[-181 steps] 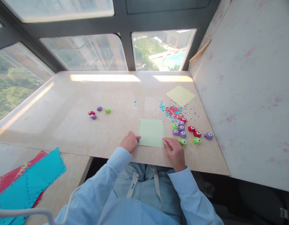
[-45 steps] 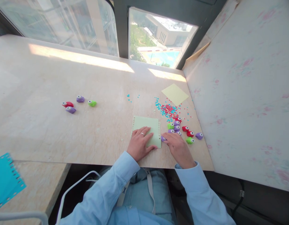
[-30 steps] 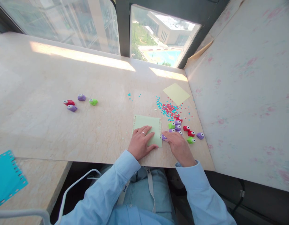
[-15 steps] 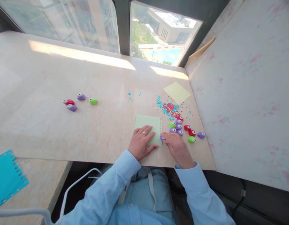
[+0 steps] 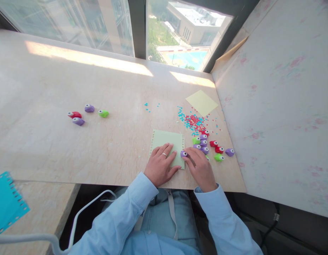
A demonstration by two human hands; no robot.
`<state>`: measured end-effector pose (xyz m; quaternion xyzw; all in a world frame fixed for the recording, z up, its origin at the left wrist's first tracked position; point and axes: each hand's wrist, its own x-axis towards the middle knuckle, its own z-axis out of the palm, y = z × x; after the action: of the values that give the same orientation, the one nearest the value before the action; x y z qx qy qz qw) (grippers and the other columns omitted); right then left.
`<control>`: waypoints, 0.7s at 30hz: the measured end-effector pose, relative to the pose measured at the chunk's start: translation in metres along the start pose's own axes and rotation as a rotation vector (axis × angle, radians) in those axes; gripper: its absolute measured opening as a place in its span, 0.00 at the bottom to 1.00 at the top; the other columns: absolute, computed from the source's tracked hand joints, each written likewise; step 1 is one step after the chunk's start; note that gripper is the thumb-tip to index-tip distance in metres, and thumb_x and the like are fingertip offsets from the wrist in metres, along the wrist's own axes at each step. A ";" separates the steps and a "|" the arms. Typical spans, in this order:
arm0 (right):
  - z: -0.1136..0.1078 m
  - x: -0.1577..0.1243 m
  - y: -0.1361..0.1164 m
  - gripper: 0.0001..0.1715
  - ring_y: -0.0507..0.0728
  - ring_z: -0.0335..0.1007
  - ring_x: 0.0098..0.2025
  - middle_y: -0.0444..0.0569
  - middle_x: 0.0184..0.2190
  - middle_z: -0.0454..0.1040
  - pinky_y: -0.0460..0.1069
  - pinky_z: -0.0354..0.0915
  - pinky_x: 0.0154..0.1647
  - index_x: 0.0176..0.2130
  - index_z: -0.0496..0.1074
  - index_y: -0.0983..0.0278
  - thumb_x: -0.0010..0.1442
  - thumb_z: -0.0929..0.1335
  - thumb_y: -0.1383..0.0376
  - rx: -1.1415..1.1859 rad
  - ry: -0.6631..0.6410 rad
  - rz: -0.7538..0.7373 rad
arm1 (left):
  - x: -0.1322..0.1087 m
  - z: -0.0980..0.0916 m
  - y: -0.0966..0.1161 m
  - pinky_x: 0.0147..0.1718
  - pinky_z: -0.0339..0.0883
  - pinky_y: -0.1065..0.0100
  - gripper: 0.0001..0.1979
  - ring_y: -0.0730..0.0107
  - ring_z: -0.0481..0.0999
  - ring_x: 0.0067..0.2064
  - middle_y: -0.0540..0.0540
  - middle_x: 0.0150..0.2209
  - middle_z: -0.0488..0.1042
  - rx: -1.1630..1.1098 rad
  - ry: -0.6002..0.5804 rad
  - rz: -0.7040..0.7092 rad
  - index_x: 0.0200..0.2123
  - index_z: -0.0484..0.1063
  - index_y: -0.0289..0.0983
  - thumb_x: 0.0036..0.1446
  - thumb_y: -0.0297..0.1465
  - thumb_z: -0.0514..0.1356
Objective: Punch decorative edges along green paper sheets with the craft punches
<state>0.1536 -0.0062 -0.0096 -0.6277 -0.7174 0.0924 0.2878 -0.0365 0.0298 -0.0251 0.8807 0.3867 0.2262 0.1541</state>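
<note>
A pale green sheet of paper [image 5: 170, 136] lies on the table before me, with rows of small punched holes along its left and right edges. My left hand [image 5: 161, 163] rests flat on it, fingers spread, a ring on one finger. At the sheet's right edge sits a small purple craft paper punch [image 5: 183, 153] with a round white and dark top. My right hand [image 5: 199, 166] holds this punch between thumb and fingers. Just beyond that hand several purple, red and green punches [image 5: 203, 142] stand in a cluster.
Red and blue confetti [image 5: 193, 122] lies scattered behind the cluster, near a pale yellow sheet [image 5: 202, 102]. More punches [image 5: 78, 121] stand at the left. Blue punched sheets [image 5: 10, 202] lie on a lower surface at left, near a white tube [image 5: 73, 226]. A papered wall [image 5: 281, 106] bounds the right.
My right fingers have loosened and drawn back a little from the punch's top, so more of it shows. My left hand keeps its place on the sheet. The view has shifted slightly.
</note>
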 end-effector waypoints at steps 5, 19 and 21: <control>0.000 0.003 -0.002 0.15 0.61 0.71 0.46 0.55 0.43 0.73 0.56 0.69 0.50 0.49 0.74 0.63 0.66 0.64 0.64 -0.009 -0.007 0.030 | 0.001 0.000 0.002 0.57 0.59 0.51 0.17 0.52 0.63 0.64 0.35 0.61 0.67 0.035 0.015 -0.003 0.53 0.71 0.36 0.64 0.36 0.54; -0.013 -0.022 -0.014 0.16 0.59 0.70 0.47 0.54 0.45 0.72 0.54 0.69 0.50 0.51 0.73 0.62 0.66 0.64 0.67 0.049 -0.080 0.042 | 0.002 0.000 0.002 0.57 0.59 0.53 0.16 0.53 0.62 0.65 0.37 0.61 0.67 0.044 0.022 -0.023 0.52 0.71 0.36 0.65 0.36 0.54; -0.012 -0.023 -0.015 0.15 0.58 0.70 0.47 0.54 0.45 0.72 0.54 0.69 0.50 0.51 0.74 0.62 0.66 0.65 0.67 0.050 -0.070 0.048 | 0.002 0.000 0.002 0.57 0.59 0.53 0.16 0.53 0.62 0.65 0.37 0.61 0.67 0.038 0.020 -0.026 0.52 0.71 0.36 0.65 0.36 0.54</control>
<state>0.1487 -0.0338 0.0007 -0.6338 -0.7091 0.1393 0.2759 -0.0342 0.0299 -0.0239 0.8761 0.4039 0.2255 0.1362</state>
